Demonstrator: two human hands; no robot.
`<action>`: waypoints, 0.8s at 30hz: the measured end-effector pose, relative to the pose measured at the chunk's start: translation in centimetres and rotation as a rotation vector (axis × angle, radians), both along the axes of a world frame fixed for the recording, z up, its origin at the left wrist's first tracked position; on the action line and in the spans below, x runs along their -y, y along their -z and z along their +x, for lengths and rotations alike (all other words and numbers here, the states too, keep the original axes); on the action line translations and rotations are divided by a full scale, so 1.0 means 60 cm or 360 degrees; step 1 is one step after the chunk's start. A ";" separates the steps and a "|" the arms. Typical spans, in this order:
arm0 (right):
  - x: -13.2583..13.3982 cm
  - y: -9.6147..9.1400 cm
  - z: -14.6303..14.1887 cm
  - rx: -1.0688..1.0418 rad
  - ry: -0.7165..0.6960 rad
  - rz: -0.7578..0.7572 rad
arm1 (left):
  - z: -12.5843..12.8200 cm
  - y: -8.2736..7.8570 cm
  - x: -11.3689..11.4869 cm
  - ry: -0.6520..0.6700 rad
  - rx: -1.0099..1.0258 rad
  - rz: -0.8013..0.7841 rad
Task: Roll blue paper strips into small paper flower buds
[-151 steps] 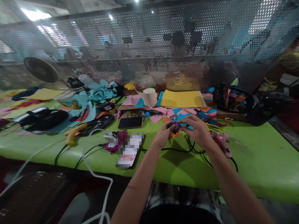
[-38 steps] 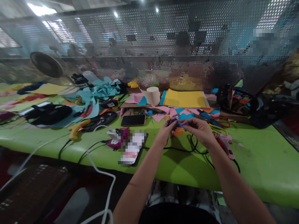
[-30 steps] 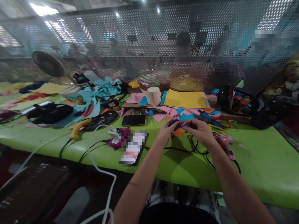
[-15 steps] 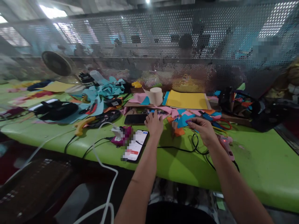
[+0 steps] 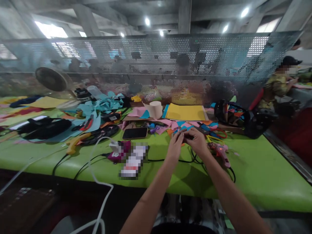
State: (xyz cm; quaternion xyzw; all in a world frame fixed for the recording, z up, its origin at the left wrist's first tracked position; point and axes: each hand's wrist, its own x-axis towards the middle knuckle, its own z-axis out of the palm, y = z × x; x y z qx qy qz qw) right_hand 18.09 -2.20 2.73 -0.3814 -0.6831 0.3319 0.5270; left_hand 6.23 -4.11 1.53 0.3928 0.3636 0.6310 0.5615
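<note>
Small dark piece was pinched by left hand and right hand, fingertips closed on it; light, even pressure was judged best.

Dark blurred scrap pinched between left hand and right hand

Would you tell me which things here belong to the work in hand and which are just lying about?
In hand: left hand, right hand, small dark piece between them, paper scraps, lit glue gun.
Lying about: phone, yellow sheets, tape roll, fan.
</note>
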 end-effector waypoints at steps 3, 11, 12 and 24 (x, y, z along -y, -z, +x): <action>0.007 0.000 -0.006 0.0269 0.0082 0.0302 | 0.003 0.004 0.011 -0.0062 -0.0032 0.0034; 0.012 0.006 -0.021 0.0700 0.0252 0.0448 | -0.015 0.020 0.023 -0.0160 -0.0209 0.0095; 0.013 0.005 -0.022 0.0747 0.0280 0.0457 | -0.017 0.023 0.026 -0.0155 -0.0222 0.0083; 0.058 0.006 -0.017 0.0872 0.0143 0.0409 | -0.042 0.062 0.062 -0.0299 -0.0133 -0.0156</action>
